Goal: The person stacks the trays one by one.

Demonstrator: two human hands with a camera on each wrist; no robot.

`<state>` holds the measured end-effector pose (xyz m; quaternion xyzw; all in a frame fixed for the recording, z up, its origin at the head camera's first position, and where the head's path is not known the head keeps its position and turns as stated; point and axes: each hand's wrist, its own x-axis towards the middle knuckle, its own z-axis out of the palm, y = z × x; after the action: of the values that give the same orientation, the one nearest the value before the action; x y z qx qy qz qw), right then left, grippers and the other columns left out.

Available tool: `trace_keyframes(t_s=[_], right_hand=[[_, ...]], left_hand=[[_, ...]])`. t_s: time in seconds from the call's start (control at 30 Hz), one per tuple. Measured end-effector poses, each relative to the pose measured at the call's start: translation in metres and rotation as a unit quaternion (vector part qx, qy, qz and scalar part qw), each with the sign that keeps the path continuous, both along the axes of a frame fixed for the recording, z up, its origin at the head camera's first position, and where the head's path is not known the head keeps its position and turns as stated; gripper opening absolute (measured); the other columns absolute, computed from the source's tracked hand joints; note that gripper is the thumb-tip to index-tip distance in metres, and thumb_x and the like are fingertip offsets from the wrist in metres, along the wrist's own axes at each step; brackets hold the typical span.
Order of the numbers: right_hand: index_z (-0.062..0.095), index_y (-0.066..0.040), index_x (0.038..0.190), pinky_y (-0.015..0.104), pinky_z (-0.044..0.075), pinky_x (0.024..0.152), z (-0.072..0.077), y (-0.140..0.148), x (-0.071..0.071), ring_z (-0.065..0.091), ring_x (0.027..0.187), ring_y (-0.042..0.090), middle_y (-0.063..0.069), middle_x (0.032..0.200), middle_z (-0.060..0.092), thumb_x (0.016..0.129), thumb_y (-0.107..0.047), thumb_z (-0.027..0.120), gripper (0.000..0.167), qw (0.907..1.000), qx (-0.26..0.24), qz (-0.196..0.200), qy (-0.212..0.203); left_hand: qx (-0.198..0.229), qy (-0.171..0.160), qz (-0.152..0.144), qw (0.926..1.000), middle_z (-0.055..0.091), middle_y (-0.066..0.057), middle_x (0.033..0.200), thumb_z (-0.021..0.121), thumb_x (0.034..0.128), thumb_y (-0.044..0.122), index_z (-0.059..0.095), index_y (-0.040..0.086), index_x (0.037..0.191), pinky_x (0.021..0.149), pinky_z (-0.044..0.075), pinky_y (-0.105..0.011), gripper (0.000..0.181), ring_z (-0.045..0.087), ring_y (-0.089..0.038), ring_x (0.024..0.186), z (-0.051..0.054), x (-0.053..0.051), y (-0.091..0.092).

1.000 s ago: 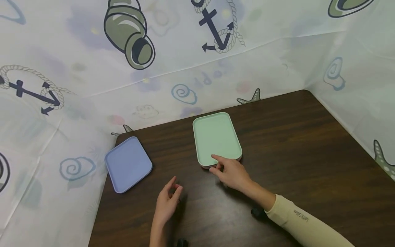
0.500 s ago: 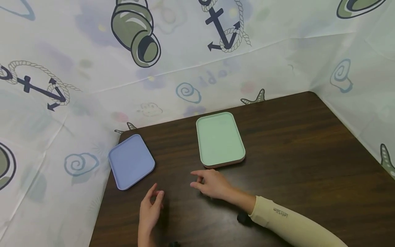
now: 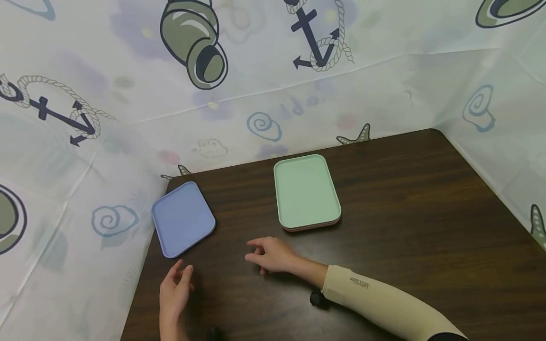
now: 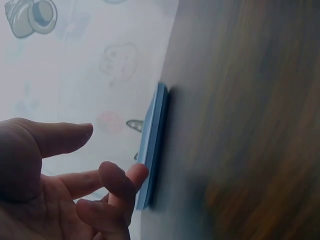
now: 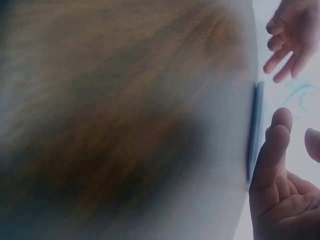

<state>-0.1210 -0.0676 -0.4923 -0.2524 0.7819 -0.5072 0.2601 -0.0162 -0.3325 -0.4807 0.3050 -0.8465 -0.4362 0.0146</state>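
Observation:
My left hand (image 3: 175, 290) hovers just below the near corner of a blue tray (image 3: 183, 220), its fingers loosely bent around nothing. In the left wrist view the blue tray (image 4: 152, 145) shows edge-on beyond the fingertips. To the right, my right hand (image 3: 272, 255) is above the table with relaxed fingers, holding nothing. It lies nearest to a stack of trays with a light green tray (image 3: 307, 192) on top; a brownish rim shows under the green one. The right wrist view has the left hand (image 5: 296, 37) at its upper right.
The dark wooden table (image 3: 405, 203) carries both trays. White printed cloth (image 3: 239, 57) hangs behind it and along both sides. The blue tray lies close to the table's left edge. A small black object (image 3: 319, 300) is under the right forearm.
Both hands have moved left; the right hand has left the front edge of the green tray, and the left hand has come near the blue tray. The trays stay in place.

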Motion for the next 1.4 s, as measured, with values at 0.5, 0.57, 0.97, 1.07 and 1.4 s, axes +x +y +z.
trace_keyframes(t_s=[0.5, 0.57, 0.97, 1.07, 1.4], right_hand=[[0.047, -0.002, 0.143, 0.03, 0.051, 0.045, -0.013, -0.047, -0.009, 0.066, 0.054, 0.019, 0.005, 0.085, 0.071, 0.097, -0.028, 0.063, 0.055, 0.993, -0.047, -0.005, -0.108], [0.045, -0.001, 0.144, 0.031, 0.051, 0.046, -0.012, -0.052, -0.01, 0.066, 0.054, 0.019, 0.006, 0.086, 0.07, 0.097, -0.027, 0.062, 0.056, 0.9919, -0.053, -0.005, -0.115], [0.037, 0.0, 0.148, 0.031, 0.052, 0.047, -0.008, -0.072, -0.026, 0.067, 0.057, 0.021, 0.01, 0.09, 0.07, 0.099, -0.024, 0.06, 0.059, 0.9859, -0.075, -0.003, -0.149], [0.036, -0.001, 0.149, 0.032, 0.053, 0.047, -0.007, -0.072, -0.032, 0.067, 0.057, 0.022, 0.01, 0.091, 0.07, 0.099, -0.025, 0.06, 0.06, 0.9855, -0.071, 0.001, -0.154], [0.036, -0.003, 0.149, 0.03, 0.052, 0.047, -0.01, -0.073, -0.04, 0.067, 0.056, 0.019, 0.007, 0.089, 0.07, 0.098, -0.026, 0.061, 0.062, 0.985, -0.06, -0.001, -0.162]], left_hand=[[-0.032, -0.041, 0.024, 0.9984, 0.052, -0.03, 0.124, 0.042, 0.1012, 0.046, 0.025, -0.006, 0.151, 0.071, 0.047, -0.039, 0.074, 0.061, -0.018, 0.071, -0.003, -0.014, -0.058], [-0.031, -0.043, 0.017, 0.9985, 0.053, -0.03, 0.123, 0.043, 0.1011, 0.046, 0.024, -0.008, 0.15, 0.071, 0.047, -0.038, 0.075, 0.061, -0.018, 0.07, -0.004, -0.017, -0.065], [-0.043, -0.061, -0.031, 0.9967, 0.058, -0.033, 0.123, 0.043, 0.1024, 0.036, 0.028, -0.016, 0.145, 0.089, 0.042, -0.049, 0.068, 0.057, -0.036, 0.097, 0.001, -0.045, -0.086], [-0.068, -0.073, -0.037, 0.9943, 0.057, -0.034, 0.124, 0.043, 0.1017, 0.034, 0.029, -0.018, 0.143, 0.097, 0.039, -0.055, 0.068, 0.051, -0.047, 0.115, 0.001, -0.051, -0.086], [-0.12, -0.089, -0.026, 0.9885, 0.062, -0.033, 0.113, 0.051, 0.0965, 0.026, 0.038, -0.017, 0.136, 0.097, 0.038, -0.058, 0.059, 0.05, -0.052, 0.114, -0.009, -0.062, -0.095]])
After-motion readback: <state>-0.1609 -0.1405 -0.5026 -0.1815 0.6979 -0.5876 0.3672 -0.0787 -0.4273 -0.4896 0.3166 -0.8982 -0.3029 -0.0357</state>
